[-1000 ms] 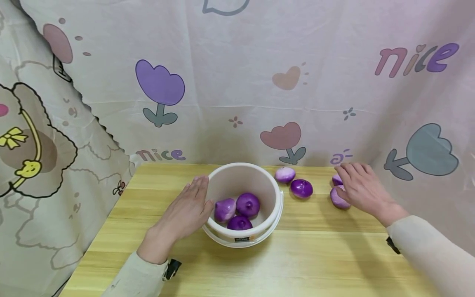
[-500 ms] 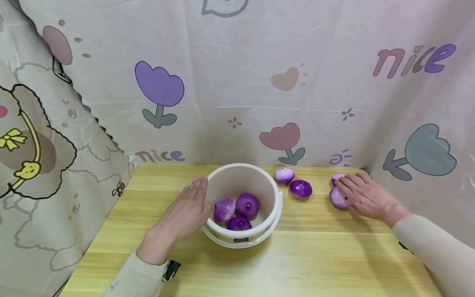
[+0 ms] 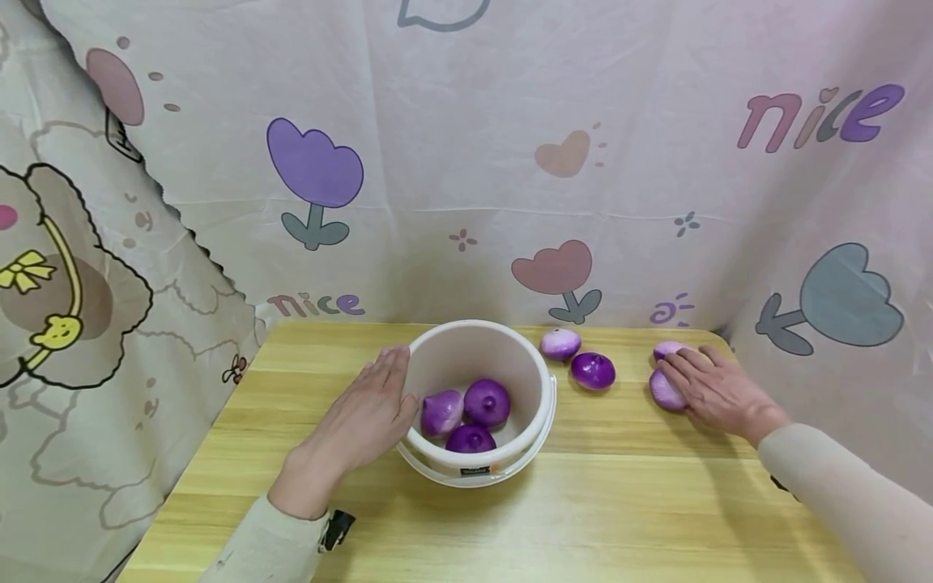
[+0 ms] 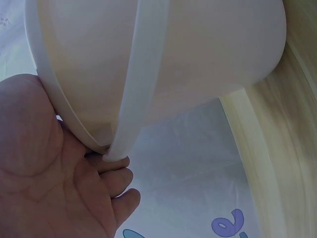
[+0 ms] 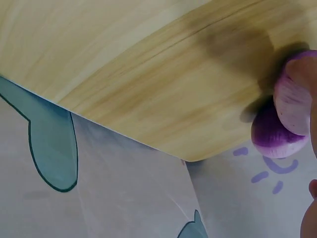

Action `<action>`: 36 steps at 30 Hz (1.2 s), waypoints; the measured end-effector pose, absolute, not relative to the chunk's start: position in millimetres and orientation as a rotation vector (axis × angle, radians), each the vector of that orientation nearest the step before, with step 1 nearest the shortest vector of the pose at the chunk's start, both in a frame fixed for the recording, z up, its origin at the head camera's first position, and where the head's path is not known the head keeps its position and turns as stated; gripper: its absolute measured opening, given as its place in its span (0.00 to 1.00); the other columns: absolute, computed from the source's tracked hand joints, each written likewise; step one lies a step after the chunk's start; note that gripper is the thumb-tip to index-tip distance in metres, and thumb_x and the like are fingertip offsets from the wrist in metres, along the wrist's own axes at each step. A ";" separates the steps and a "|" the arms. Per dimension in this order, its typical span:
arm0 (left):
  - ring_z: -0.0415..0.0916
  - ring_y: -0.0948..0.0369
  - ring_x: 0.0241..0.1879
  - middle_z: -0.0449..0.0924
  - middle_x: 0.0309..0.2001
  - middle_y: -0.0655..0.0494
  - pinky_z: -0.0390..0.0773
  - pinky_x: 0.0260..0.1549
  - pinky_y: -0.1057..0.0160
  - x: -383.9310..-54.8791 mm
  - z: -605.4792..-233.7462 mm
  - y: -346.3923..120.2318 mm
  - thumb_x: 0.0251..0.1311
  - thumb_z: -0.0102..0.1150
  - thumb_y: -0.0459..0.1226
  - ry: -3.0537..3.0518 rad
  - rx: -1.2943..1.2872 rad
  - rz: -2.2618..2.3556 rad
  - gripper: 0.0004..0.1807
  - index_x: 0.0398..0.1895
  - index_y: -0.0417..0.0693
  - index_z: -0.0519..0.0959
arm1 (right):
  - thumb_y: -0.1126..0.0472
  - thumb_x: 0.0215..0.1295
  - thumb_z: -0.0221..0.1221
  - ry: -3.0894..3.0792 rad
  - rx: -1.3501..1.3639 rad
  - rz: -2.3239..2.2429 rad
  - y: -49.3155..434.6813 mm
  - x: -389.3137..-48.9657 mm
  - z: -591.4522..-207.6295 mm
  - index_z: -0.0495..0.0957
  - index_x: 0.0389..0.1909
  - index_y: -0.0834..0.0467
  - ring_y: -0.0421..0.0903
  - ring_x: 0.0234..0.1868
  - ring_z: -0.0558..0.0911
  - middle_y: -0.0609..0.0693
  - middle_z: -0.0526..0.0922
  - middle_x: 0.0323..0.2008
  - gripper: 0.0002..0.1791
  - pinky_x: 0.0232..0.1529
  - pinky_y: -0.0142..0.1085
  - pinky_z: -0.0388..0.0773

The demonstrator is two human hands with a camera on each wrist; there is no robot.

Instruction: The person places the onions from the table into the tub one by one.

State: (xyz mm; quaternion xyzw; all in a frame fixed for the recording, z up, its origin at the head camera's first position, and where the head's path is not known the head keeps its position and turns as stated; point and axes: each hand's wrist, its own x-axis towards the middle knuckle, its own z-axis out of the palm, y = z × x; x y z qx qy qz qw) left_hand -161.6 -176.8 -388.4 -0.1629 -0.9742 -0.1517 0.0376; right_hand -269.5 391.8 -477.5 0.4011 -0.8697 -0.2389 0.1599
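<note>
My left hand point(image 3: 359, 413) rests with fairly straight fingers against the left rim of a white bucket point(image 3: 477, 332); the left wrist view shows the palm beside the bucket's rim and handle point(image 4: 143, 74). Three purple onions point(image 3: 487, 402) lie inside the bucket. At the table's far right, my right hand point(image 3: 717, 393) holds a light purple onion point(image 3: 666, 390), its fingers over the top. In the right wrist view the thumb point(image 5: 302, 72) touches that onion. Right behind it sits another onion point(image 5: 277, 136), partly covered by the hand in the head view.
Two more onions, one pale point(image 3: 560, 344) and one dark purple point(image 3: 593, 371), lie on the wooden table point(image 3: 583, 510) right of the bucket. A printed curtain point(image 3: 452, 146) hangs behind the table and along its left side.
My right hand has come down onto the nearer of the two right-hand onions, and the one behind it shows more. The left hand and the bucket have stayed in place.
</note>
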 end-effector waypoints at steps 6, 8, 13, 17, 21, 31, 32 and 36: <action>0.50 0.39 0.82 0.52 0.82 0.34 0.54 0.81 0.40 -161.5 -389.3 -176.8 0.80 0.43 0.48 -2.994 -0.491 -0.477 0.39 0.82 0.28 0.52 | 0.57 0.64 0.63 -2.565 1.106 -0.701 388.9 -267.3 -481.1 0.73 0.70 0.65 0.64 0.69 0.76 0.66 0.76 0.69 0.34 0.69 0.63 0.74; 0.50 0.39 0.82 0.52 0.82 0.34 0.54 0.81 0.40 -161.3 -389.4 -176.8 0.80 0.43 0.48 -2.993 -0.492 -0.483 0.39 0.82 0.29 0.52 | 0.56 0.64 0.64 -2.572 1.086 -0.706 387.9 -266.4 -482.4 0.73 0.70 0.66 0.65 0.68 0.75 0.66 0.77 0.68 0.35 0.69 0.63 0.75; 0.50 0.39 0.82 0.52 0.82 0.34 0.54 0.81 0.40 -160.8 -389.6 -177.4 0.80 0.42 0.48 -2.989 -0.498 -0.481 0.39 0.82 0.28 0.52 | 0.45 0.55 0.69 -2.558 1.054 -0.620 382.4 -265.4 -488.1 0.70 0.69 0.68 0.66 0.66 0.76 0.68 0.77 0.65 0.46 0.69 0.63 0.73; 0.50 0.39 0.83 0.51 0.83 0.34 0.54 0.82 0.41 -161.2 -389.9 -177.5 0.81 0.42 0.48 -2.987 -0.502 -0.482 0.39 0.82 0.29 0.52 | 0.42 0.52 0.67 -2.546 1.010 -0.501 376.2 -265.4 -492.7 0.68 0.70 0.68 0.66 0.62 0.76 0.67 0.78 0.63 0.49 0.65 0.63 0.75; 0.49 0.40 0.83 0.51 0.83 0.35 0.54 0.82 0.41 -161.2 -389.6 -177.7 0.81 0.41 0.48 -2.989 -0.501 -0.488 0.39 0.82 0.29 0.51 | 0.41 0.52 0.66 -2.560 0.973 -0.453 371.4 -265.3 -493.5 0.67 0.70 0.68 0.66 0.62 0.76 0.67 0.77 0.64 0.49 0.62 0.62 0.75; 0.49 0.40 0.83 0.50 0.83 0.35 0.53 0.82 0.41 -160.6 -388.6 -177.5 0.81 0.41 0.48 -2.990 -0.499 -0.492 0.39 0.82 0.29 0.51 | 0.39 0.54 0.65 -2.535 0.968 -0.449 359.3 -271.1 -483.0 0.72 0.65 0.67 0.65 0.57 0.76 0.66 0.78 0.58 0.45 0.59 0.59 0.76; 0.49 0.40 0.83 0.50 0.83 0.35 0.53 0.82 0.41 -160.6 -388.6 -177.5 0.81 0.41 0.48 -2.990 -0.499 -0.492 0.39 0.82 0.29 0.51 | 0.38 0.54 0.65 -2.524 0.972 -0.438 357.5 -272.1 -481.3 0.72 0.63 0.66 0.65 0.56 0.77 0.66 0.78 0.57 0.44 0.58 0.59 0.77; 0.49 0.39 0.83 0.50 0.83 0.35 0.53 0.82 0.41 -160.7 -388.2 -177.2 0.81 0.41 0.48 -2.997 -0.497 -0.495 0.39 0.82 0.29 0.50 | 0.39 0.54 0.68 -2.503 0.985 -0.415 348.6 -273.3 -471.8 0.72 0.60 0.65 0.63 0.52 0.77 0.64 0.77 0.53 0.42 0.55 0.57 0.78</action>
